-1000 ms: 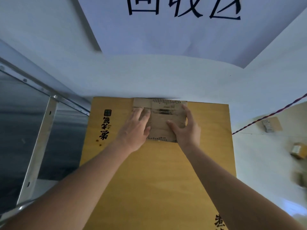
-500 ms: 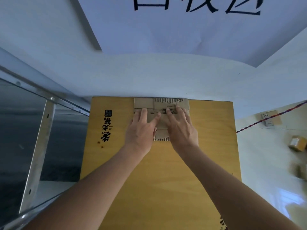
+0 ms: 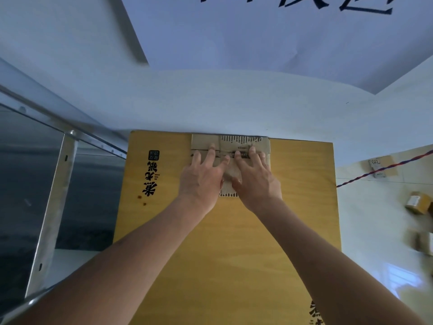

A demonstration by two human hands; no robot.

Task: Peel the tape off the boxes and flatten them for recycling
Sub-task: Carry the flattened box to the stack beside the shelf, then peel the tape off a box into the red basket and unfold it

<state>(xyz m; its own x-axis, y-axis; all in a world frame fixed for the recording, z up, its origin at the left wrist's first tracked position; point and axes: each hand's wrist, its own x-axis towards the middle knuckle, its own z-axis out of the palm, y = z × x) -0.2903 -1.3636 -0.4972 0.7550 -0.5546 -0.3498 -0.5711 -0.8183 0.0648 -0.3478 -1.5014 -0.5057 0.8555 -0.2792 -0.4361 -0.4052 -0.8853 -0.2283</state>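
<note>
Here the small flattened box [image 3: 243, 144] lies at the far edge of the large yellow carton [image 3: 222, 254], directly under both hands — left hand [image 3: 201, 178] and right hand [image 3: 254, 177] side by side, fingers spread flat, pressing it down — its long axis running left to right.

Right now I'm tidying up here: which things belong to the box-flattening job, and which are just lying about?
In the job:
- small flattened box
- left hand and right hand, pressing it flat
- big yellow cardboard sheet underneath

Lying about:
- small boxes on the floor
- twisted cord
- metal frame
</note>
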